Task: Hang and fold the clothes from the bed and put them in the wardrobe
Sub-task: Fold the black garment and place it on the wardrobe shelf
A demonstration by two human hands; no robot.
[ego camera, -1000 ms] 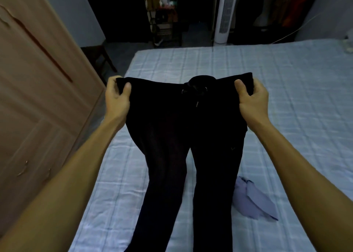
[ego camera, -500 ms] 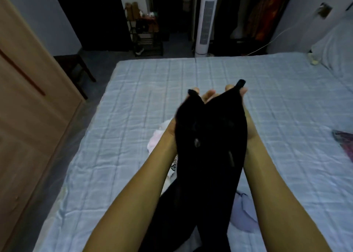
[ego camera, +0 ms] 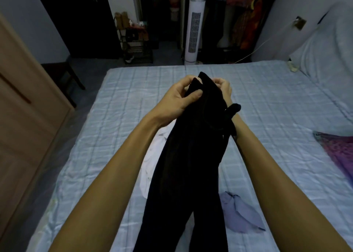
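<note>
I hold black trousers (ego camera: 191,156) up over the bed (ego camera: 118,102), folded lengthwise so the two legs hang together down to the bottom of the view. My left hand (ego camera: 179,96) grips the waistband corners at the top, thumb pressed on the cloth. Just behind the waistband, my right hand (ego camera: 223,88) has its fingers curled on the same top edge; the trousers hide most of it. The wooden wardrobe (ego camera: 24,106) stands at the left.
A white garment (ego camera: 152,161) lies under the trousers, a lilac one (ego camera: 238,213) to the right of them, and a purple patterned cloth (ego camera: 338,148) at the right edge. A white tower fan (ego camera: 193,29), a shoe rack (ego camera: 136,45) and hanging clothes stand beyond the bed.
One second ago my hands held the waistband spread wide. They came together, folding the trousers in half lengthwise, and now both grip the joined top edge.
</note>
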